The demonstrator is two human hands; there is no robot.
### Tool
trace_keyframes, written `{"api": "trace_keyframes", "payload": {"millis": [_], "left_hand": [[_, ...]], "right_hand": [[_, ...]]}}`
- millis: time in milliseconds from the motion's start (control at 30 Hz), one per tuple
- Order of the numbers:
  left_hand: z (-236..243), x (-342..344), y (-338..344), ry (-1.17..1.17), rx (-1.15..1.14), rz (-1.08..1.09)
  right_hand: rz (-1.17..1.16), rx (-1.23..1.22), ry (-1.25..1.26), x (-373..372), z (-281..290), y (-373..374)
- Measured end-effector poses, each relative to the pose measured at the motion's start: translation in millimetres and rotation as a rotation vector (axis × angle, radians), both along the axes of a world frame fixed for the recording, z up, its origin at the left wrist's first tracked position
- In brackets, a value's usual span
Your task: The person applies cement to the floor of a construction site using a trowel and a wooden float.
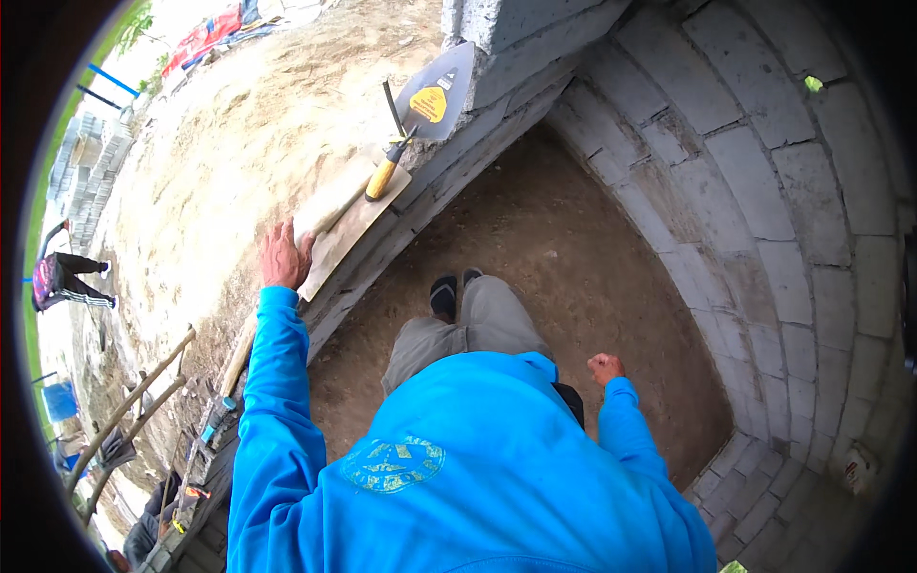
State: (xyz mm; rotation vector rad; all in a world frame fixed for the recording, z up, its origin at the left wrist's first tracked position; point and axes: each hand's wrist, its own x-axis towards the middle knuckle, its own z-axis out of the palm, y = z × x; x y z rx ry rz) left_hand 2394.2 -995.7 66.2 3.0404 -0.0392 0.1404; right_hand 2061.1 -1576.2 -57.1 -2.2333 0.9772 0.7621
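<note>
You stand in a blue hoodie (497, 449) above a brown dirt floor (573, 277), which gives your feet room ahead and to the right before it narrows into a corner between two block walls. The right block wall (745, 201) curves up tall, well apart from your right hand (606, 369). The left block wall (368, 272) is low, its top edge running diagonally just beside your left hand (281, 256).

Your right arm hangs low, elbow bent, the hand over the floor with fingers curled closed; whether anything is inside, I cannot tell. Your left arm reaches forward, its hand palm down at the wall's top, fingers extended and slightly parted, not wrapped around anything. Just beside it is a pale flat board (346, 244); contact is unclear.

Farther along, the trowel (427, 116) lies on the wall top, its yellow handle over the board's far end and its blade pointing away.

Beyond, pale ground stretches left toward a person (69, 277) and stacked grey blocks (91, 162).
</note>
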Motion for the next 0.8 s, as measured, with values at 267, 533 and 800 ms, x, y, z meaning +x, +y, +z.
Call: {"api": "trace_keyframes", "payload": {"millis": [267, 533, 800], "left_hand": [[-9.9, 10.4, 2.5, 0.18, -0.157, -0.057], [33.2, 31.2, -24.4, 0.08, -0.129, -0.283], [77.5, -8.8, -146.1, 0.523, -0.608, -0.627]], "right_hand": [[-0.282, 0.064, -0.003, 34.6, -0.5, 16.4], [-0.242, 0.117, -0.102, 47.0, -58.2, 27.6], [-0.068, 0.053, -0.301, 70.1, -35.7, 37.2]]}}
